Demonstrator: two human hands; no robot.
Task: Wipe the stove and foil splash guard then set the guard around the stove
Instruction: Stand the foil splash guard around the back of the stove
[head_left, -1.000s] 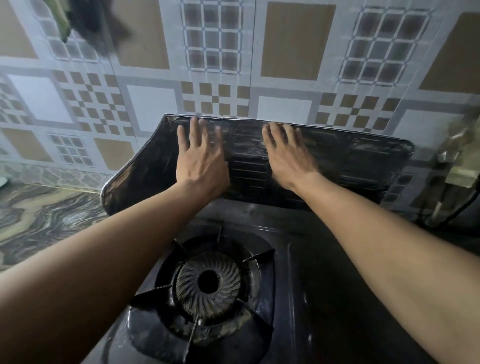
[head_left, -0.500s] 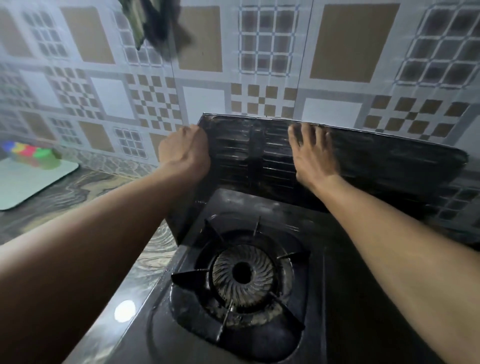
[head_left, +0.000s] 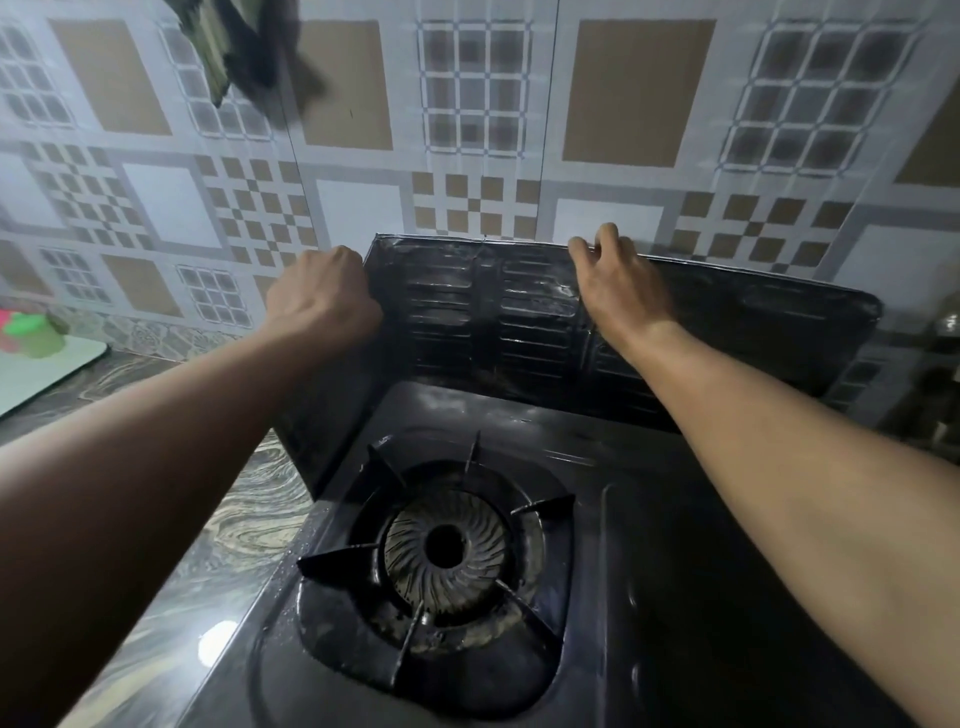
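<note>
Gripping the dark foil splash guard in left hand and right hand, we wrap the black stove; right wing looks unbent.

One wide-angle camera, worn on the head, sits close over the front edge of the stove, facing forward and down. The burner lies low in frame; behind the stove, the splash guard and tiled wall fill the upper half.
</note>
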